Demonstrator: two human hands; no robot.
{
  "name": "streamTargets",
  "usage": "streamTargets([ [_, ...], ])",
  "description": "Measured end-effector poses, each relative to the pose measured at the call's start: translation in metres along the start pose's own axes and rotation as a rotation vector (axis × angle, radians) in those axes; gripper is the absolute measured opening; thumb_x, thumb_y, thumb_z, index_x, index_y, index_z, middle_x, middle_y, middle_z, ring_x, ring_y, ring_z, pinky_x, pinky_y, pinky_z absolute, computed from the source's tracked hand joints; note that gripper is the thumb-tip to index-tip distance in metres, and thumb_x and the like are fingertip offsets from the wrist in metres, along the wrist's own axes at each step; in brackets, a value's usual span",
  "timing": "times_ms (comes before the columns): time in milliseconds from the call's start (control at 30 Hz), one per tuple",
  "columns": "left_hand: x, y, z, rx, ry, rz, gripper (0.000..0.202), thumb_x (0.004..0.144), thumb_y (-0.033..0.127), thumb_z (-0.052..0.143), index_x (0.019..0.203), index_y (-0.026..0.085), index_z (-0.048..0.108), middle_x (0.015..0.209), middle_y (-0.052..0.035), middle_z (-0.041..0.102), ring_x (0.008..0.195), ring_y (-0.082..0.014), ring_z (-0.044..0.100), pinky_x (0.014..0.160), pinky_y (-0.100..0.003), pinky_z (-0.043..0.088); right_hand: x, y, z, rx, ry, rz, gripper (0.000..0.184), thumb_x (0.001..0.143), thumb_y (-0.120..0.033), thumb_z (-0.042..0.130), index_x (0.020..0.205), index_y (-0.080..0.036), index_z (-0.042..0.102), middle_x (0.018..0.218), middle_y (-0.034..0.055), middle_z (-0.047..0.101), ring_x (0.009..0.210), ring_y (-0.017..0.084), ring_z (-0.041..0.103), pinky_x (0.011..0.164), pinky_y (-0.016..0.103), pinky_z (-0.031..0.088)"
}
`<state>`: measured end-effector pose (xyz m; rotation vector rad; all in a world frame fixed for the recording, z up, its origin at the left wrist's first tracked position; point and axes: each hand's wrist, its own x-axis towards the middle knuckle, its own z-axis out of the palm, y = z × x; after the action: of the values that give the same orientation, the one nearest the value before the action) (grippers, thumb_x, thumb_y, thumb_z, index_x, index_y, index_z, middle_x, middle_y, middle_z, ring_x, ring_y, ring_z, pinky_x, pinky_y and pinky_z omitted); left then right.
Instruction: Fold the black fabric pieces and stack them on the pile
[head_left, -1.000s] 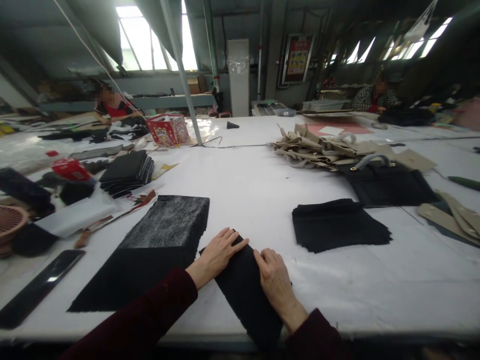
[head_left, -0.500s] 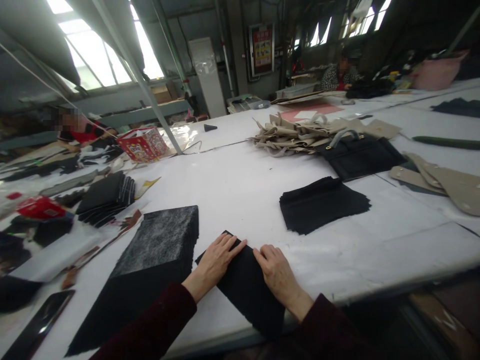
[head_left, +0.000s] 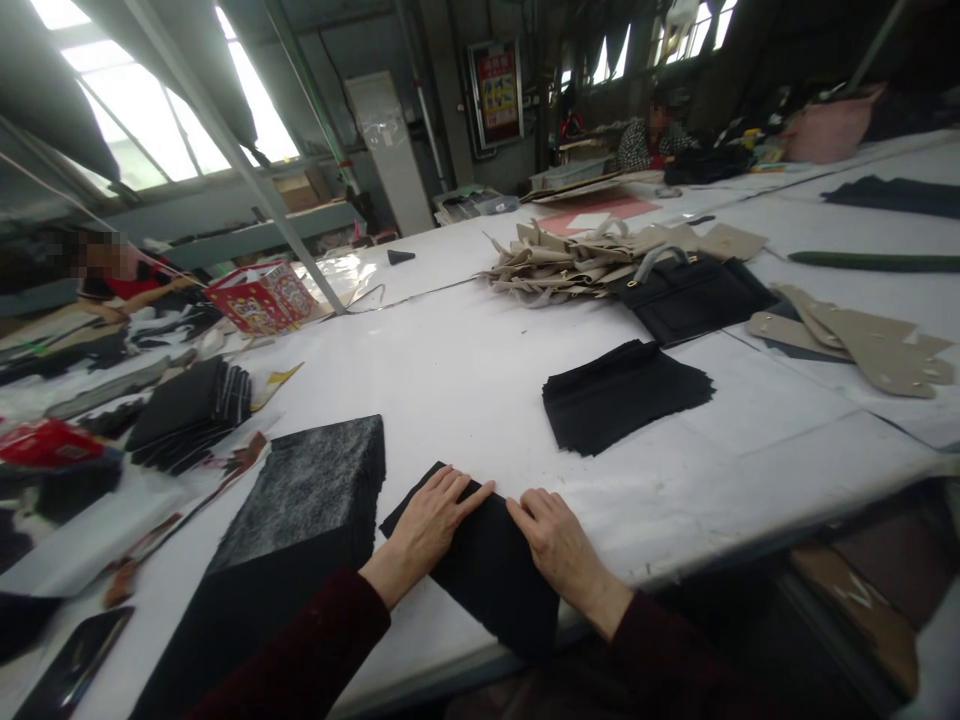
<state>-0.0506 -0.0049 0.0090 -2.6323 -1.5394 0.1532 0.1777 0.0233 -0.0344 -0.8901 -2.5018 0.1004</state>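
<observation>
My left hand [head_left: 429, 522] lies flat, fingers stretched out, on a black fabric piece [head_left: 487, 575] at the near edge of the white table [head_left: 480, 370]. My right hand [head_left: 555, 548] rests on the same piece just to the right, fingers bent and pressing down on the cloth. To the left of the hands stands a tall stack of black and grey fabric sheets [head_left: 300, 510]. A fanned pile of black fabric pieces [head_left: 622, 392] lies further out to the right.
Beige cut parts [head_left: 585, 262] and a black handbag [head_left: 690, 295] lie at the far right, more beige pieces [head_left: 862, 340] near the right edge. Black stacks [head_left: 187, 405], a red box [head_left: 259, 298] and clutter fill the left. Other people sit at the back.
The view has swung to the right and tilted, showing the table's right edge. Both hands stay on the black fabric piece, barely shifted.
</observation>
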Motion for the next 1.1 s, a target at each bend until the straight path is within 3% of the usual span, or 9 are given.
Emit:
streamTargets([
  [167, 0.002, 0.005, -0.004, 0.057, -0.008, 0.002, 0.068, 0.085, 0.001, 0.043, 0.147, 0.027, 0.034, 0.129, -0.008, 0.052, 0.124, -0.0223, 0.046, 0.115, -0.045, 0.025, -0.008, 0.004, -0.001, 0.008, -0.01, 0.001, 0.03, 0.091, -0.006, 0.047, 0.117, -0.015, 0.059, 0.09, 0.0061, 0.054, 0.085, 0.02, 0.047, 0.076, 0.033, 0.038],
  [400, 0.007, 0.014, -0.007, 0.004, -0.042, 0.068, 0.055, 0.09, 0.004, 0.039, 0.143, 0.017, 0.036, 0.124, -0.0095, 0.056, 0.122, -0.0206, 0.049, 0.109, -0.037, 0.035, -0.016, 0.008, -0.008, -0.017, -0.006, -0.013, 0.034, 0.089, -0.004, 0.047, 0.119, -0.015, 0.058, 0.09, 0.0063, 0.054, 0.085, 0.02, 0.047, 0.076, 0.033, 0.038],
  [600, 0.005, 0.022, -0.01, 0.003, -0.039, 0.036, 0.06, 0.091, 0.005, 0.042, 0.146, 0.025, 0.032, 0.121, -0.0075, 0.056, 0.117, -0.0216, 0.051, 0.102, -0.037, 0.04, -0.021, 0.011, -0.013, -0.018, -0.034, -0.019, 0.032, 0.09, -0.004, 0.047, 0.119, -0.015, 0.058, 0.091, 0.0065, 0.054, 0.086, 0.02, 0.047, 0.078, 0.033, 0.039],
  [800, 0.006, 0.028, -0.012, -0.029, -0.022, 0.057, 0.053, 0.093, 0.008, 0.043, 0.143, 0.021, 0.035, 0.129, -0.0084, 0.052, 0.119, -0.0203, 0.05, 0.102, -0.034, 0.04, -0.029, 0.016, -0.011, -0.012, -0.053, -0.036, 0.033, 0.092, -0.008, 0.048, 0.123, -0.013, 0.057, 0.09, 0.0066, 0.052, 0.085, 0.021, 0.047, 0.076, 0.034, 0.04],
  [900, 0.007, 0.031, -0.011, -0.057, -0.021, 0.031, 0.051, 0.093, 0.008, 0.043, 0.142, 0.021, 0.036, 0.123, -0.0077, 0.055, 0.113, -0.0191, 0.053, 0.096, -0.031, 0.043, -0.032, 0.019, -0.01, -0.021, -0.03, -0.072, 0.033, 0.092, -0.008, 0.046, 0.123, -0.012, 0.057, 0.088, 0.0069, 0.052, 0.083, 0.021, 0.047, 0.074, 0.034, 0.04],
  [1100, 0.009, 0.043, -0.013, 0.007, -0.029, 0.007, 0.061, 0.093, 0.012, 0.046, 0.147, 0.032, 0.028, 0.109, -0.0052, 0.055, 0.096, -0.0203, 0.054, 0.083, -0.032, 0.045, -0.037, 0.023, -0.012, -0.028, 0.004, -0.121, 0.037, 0.092, -0.004, 0.039, 0.125, -0.01, 0.056, 0.089, 0.0084, 0.052, 0.083, 0.021, 0.047, 0.073, 0.034, 0.041],
])
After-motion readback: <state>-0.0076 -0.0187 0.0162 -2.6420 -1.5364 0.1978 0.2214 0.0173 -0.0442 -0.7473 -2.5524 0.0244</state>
